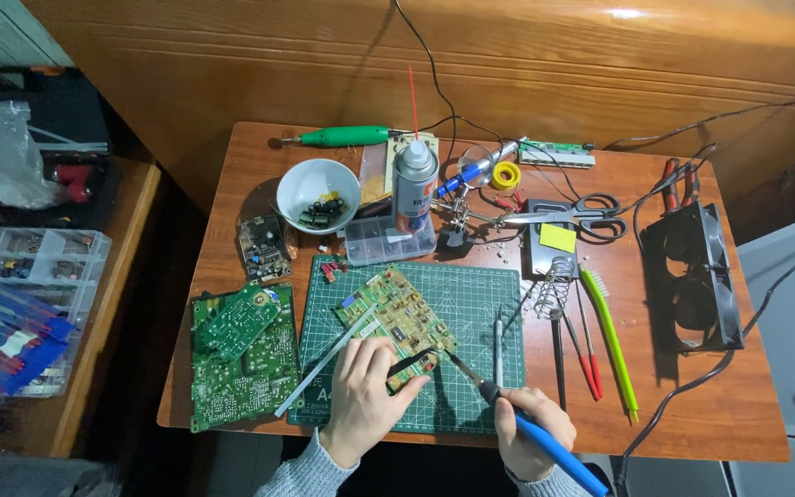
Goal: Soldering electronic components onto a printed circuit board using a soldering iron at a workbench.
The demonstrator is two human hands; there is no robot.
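Note:
My left hand (367, 391) rests on the green cutting mat (471, 304) and pinches dark tweezers (409, 362) against the near edge of a green circuit board (396, 316). That board lies tilted on the mat. My right hand (528, 431) grips a blue-handled soldering iron (545, 440) like a pen. The iron's metal tip (453, 359) points up and left, close to the board's near corner and the tweezers' tips.
Two more green boards (243, 354) lie left of the mat. Behind it stand a white bowl of parts (317, 193), a spray can (414, 186), a clear parts box (388, 241), scissors (581, 213) and a coil iron stand (556, 283). A black double fan (692, 276) sits right.

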